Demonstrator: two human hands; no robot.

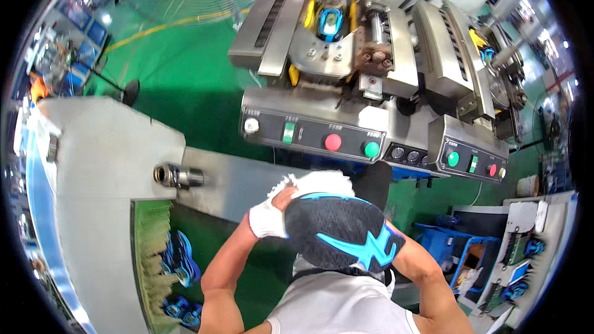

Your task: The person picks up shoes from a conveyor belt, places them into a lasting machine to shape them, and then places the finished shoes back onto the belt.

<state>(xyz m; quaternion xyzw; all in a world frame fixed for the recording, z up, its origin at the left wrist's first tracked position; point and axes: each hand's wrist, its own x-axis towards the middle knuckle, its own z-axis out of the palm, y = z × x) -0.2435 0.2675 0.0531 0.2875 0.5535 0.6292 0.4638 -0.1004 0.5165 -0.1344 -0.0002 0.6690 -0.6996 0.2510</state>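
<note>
- OK, where's the shoe (337, 232)?
- Near side of the panel (278, 117), over the person's white shirt (343, 303). Dark body, blue zigzag on the visible side.
- Left hand (270, 218)?
- White glove, some bare skin showing at the fingers. Gripping the shoe's left end, also near side of the panel.
- Right hand?
- Masked by the shoe, so can't tell its grip. Right forearm (421, 263) runs up to the shoe's right end.
- What's on the panel?
- White knob (251, 125) far left, then green switch (289, 132), red button (333, 142), green button (371, 149) near the right end.
- Behind the panel?
- Press (322, 59), with a blue piece (331, 20) seated in it.
- Left of the panel?
- Grey cabinet (105, 148), metal fitting (179, 176) at its edge. Bristles (151, 260) lower down, blue shoes (181, 256) just beside them.
- Right of the panel?
- Second panel (473, 148), with red and green buttons as well. Blue bin (438, 244) sits nearer the person.
</note>
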